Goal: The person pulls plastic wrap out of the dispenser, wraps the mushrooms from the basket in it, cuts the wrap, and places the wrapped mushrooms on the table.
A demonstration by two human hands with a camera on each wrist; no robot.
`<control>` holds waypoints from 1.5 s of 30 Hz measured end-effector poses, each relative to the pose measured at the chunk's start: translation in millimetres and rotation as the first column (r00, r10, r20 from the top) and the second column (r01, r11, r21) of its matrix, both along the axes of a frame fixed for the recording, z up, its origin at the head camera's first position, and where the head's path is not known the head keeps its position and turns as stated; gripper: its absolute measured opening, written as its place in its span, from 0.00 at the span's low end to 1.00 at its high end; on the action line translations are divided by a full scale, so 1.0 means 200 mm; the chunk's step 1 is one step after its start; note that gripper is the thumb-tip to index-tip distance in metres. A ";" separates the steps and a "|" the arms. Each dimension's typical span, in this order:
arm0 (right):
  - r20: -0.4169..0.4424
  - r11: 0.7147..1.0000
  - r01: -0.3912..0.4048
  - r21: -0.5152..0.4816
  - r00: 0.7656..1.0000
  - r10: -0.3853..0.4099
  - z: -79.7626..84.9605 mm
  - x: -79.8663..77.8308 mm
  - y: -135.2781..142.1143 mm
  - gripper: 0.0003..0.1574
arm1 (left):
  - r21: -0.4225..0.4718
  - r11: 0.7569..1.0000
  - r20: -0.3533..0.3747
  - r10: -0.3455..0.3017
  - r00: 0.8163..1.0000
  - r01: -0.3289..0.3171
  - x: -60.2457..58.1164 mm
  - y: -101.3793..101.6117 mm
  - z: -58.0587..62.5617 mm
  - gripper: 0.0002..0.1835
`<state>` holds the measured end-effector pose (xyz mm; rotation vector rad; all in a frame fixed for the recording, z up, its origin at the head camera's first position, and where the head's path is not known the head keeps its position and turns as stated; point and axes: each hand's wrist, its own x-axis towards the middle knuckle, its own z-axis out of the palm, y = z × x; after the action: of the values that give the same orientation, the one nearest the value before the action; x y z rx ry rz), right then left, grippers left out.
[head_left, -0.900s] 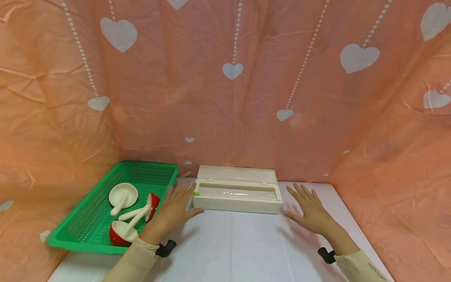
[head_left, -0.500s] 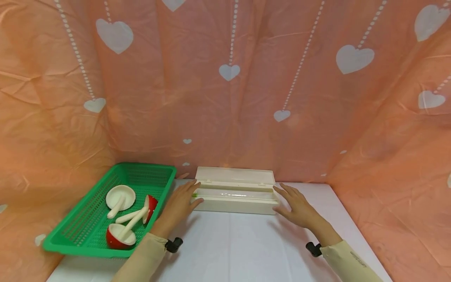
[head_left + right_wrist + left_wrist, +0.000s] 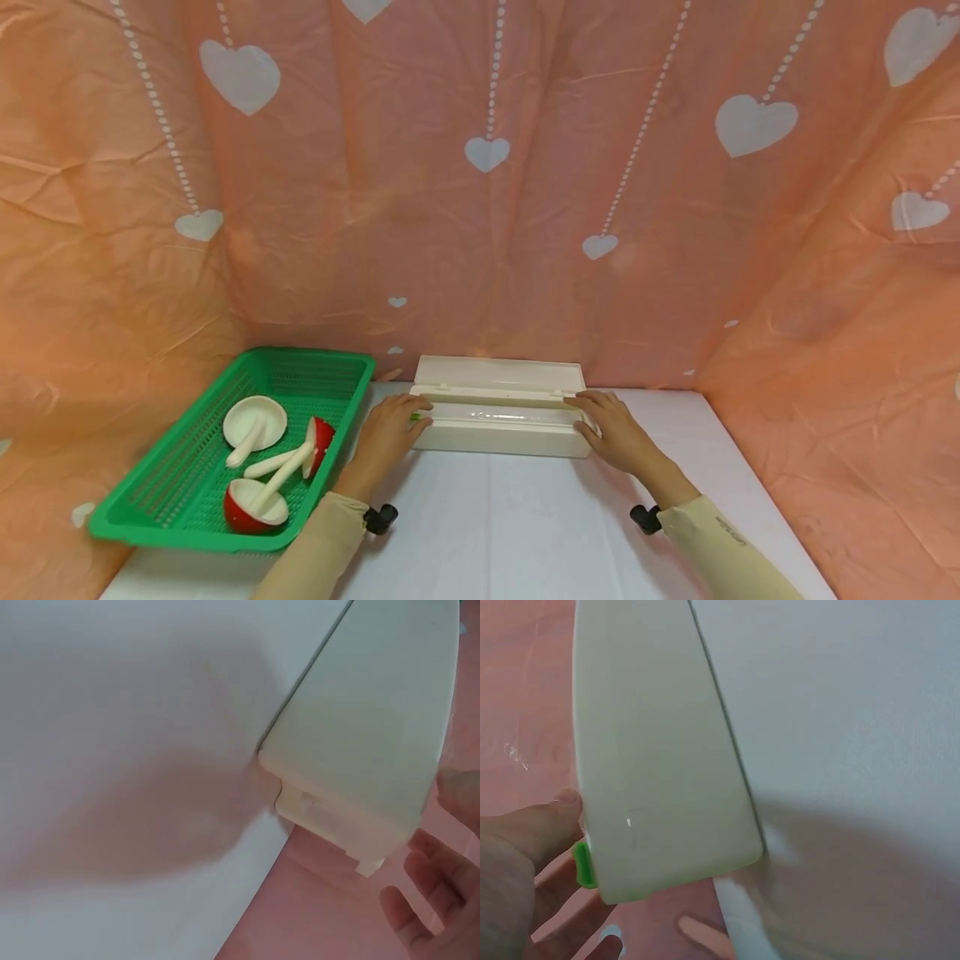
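A long white plastic-wrap dispenser box (image 3: 501, 438) stands at the back of the table, its lid (image 3: 498, 372) raised. Shiny clear wrap (image 3: 498, 414) shows inside, and a green slider (image 3: 584, 865) sits at its left end. My left hand (image 3: 386, 435) is at that end, the thumb tip right at the upper front edge and the other fingers relaxed beyond the corner. At the opposite end is my right hand (image 3: 617, 433), thumb tip beside the upper edge and fingers loosely bent, spread past the end. Neither hand is closed around the box.
A green plastic basket (image 3: 180, 540) stands on the left, holding several red-and-white mushroom-shaped ladles (image 3: 255, 508). An orange cloth with white hearts (image 3: 540, 275) hangs behind and at both sides. A white cloth (image 3: 517, 533) covers the table.
Both hands have moved inward, from apart with spread fingers to the two ends of the dispenser box, their fingers now more bent. The box and basket have stayed in place.
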<state>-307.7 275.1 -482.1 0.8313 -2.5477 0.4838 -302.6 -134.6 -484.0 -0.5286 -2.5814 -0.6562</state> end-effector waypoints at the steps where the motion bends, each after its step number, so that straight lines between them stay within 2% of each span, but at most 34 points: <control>1: -0.001 1.000 0.007 0.007 1.000 -0.007 0.00 0.00 -0.01 0.27 | 0.001 1.000 -0.004 0.003 1.000 -0.003 0.00 0.00 -0.01 0.10; 11: -0.049 1.000 0.020 0.024 0.999 -0.019 0.03 -0.05 -0.06 0.19 | 0.003 0.999 -0.068 0.038 0.997 -0.038 -0.03 0.01 -0.01 0.05; 18: -0.114 1.000 0.008 0.027 0.994 -0.005 0.02 -0.08 -0.07 0.10 | 0.001 0.998 -0.114 0.062 0.992 -0.062 -0.04 0.03 -0.01 0.04; 24: -0.133 0.999 0.042 -0.002 0.990 -0.042 0.02 -0.09 -0.09 0.08 | 0.017 0.997 -0.167 0.076 0.983 -0.074 -0.06 0.04 -0.02 0.05; 28: -0.087 0.996 0.075 -0.046 0.993 -0.079 0.00 -0.09 -0.09 0.08 | 0.025 0.997 -0.179 0.083 0.980 -0.080 -0.07 0.03 -0.02 0.05; 31: -0.034 0.988 0.096 -0.123 0.994 -0.101 -0.02 -0.08 -0.10 0.07 | 0.039 0.996 -0.187 0.081 0.979 -0.075 -0.08 0.03 -0.02 0.05; 34: 0.031 0.967 0.112 -0.228 0.994 -0.108 -0.03 -0.08 -0.10 0.05 | 0.057 0.996 -0.195 0.075 0.978 -0.065 -0.10 0.03 -0.03 0.05; 37: 0.084 0.939 0.144 -0.313 0.989 -0.124 -0.03 -0.09 -0.09 0.05 | 0.075 0.996 -0.174 0.070 0.982 -0.058 -0.12 0.03 -0.03 0.04; 45: 0.164 0.894 0.199 -0.401 0.976 -0.144 -0.04 -0.10 -0.06 0.02 | 0.083 0.993 -0.099 0.088 0.991 -0.080 -0.16 0.05 -0.04 0.04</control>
<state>-327.4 262.9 -490.3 0.4250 -2.4645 1.0077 -334.2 -125.4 -491.1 -0.4153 -2.4564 -0.6808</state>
